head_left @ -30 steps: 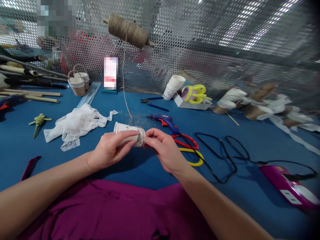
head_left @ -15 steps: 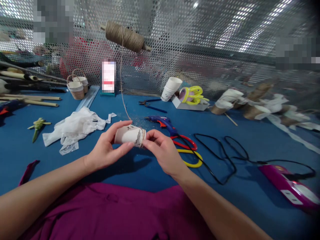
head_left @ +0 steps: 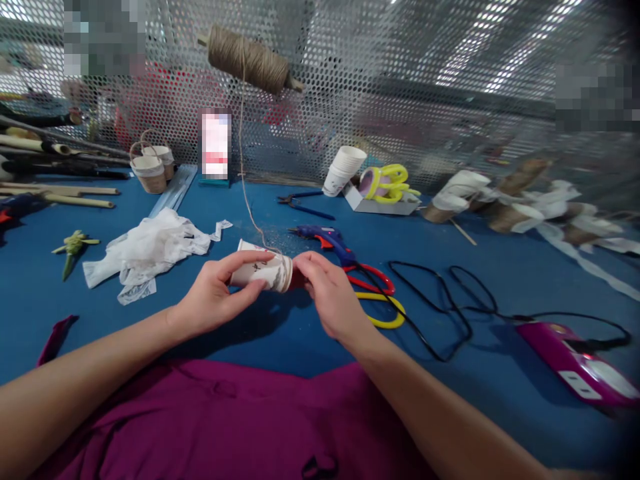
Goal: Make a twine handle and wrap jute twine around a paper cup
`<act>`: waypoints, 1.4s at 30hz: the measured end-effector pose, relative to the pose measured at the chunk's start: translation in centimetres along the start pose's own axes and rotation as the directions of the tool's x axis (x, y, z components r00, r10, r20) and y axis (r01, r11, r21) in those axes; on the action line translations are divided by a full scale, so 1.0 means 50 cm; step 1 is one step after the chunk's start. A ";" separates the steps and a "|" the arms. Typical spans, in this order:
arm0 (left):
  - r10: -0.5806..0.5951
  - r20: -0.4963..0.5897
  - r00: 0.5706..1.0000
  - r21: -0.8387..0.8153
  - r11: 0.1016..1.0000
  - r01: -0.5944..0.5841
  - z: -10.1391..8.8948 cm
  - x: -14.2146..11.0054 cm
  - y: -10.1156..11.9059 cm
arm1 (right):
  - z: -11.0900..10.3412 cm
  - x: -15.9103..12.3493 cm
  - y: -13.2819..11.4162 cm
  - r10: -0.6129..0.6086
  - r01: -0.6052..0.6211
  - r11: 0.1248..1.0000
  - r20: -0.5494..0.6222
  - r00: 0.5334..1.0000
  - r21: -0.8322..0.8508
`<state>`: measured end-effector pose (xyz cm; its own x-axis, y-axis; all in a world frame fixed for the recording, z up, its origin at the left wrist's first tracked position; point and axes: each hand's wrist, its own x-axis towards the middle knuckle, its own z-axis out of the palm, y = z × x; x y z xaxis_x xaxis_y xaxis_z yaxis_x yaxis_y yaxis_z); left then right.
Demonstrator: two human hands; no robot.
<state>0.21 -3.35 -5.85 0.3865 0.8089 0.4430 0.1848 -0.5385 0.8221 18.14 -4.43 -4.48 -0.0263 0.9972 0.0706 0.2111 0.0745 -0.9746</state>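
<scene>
The step in hand looks like wrapping twine (head_left: 243, 167) around one end of a paper cup (head_left: 265, 275), which lies on its side between the two hands, seemingly just above the tabletop (head_left: 210, 353). The twine drops from a spool (head_left: 247, 60) beyond the cup and meets the cup's far side. To do this well, the left hand (head_left: 213, 290) should roll the cup slowly without squashing its thin wall, while the right guides each turn snugly against the last under light, even pull.

The left hand comes from the cup's left, thumb on the near side and fingers over the top, its grip closed softly around the cup. The right hand (head_left: 327, 290) sits at the cup's right end, wrist lower than the fingers, thumb and forefinger nearly together; I cannot tell whether that grip has hold of twine or only touches the rim. The glue gun (head_left: 327, 237) lies to the right of the cup and farther back.
</scene>
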 end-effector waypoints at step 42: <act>-0.192 0.203 0.960 0.236 0.961 0.142 -0.001 0.009 0.008 | -0.086 0.076 0.000 -0.220 0.086 0.854 -0.206 0.953 -0.514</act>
<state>0.40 -3.19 -5.30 0.5188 0.8323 0.1953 0.4457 -0.4583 0.7690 22.22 -0.59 -3.29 0.1300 0.9366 0.3255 0.6800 0.1547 -0.7167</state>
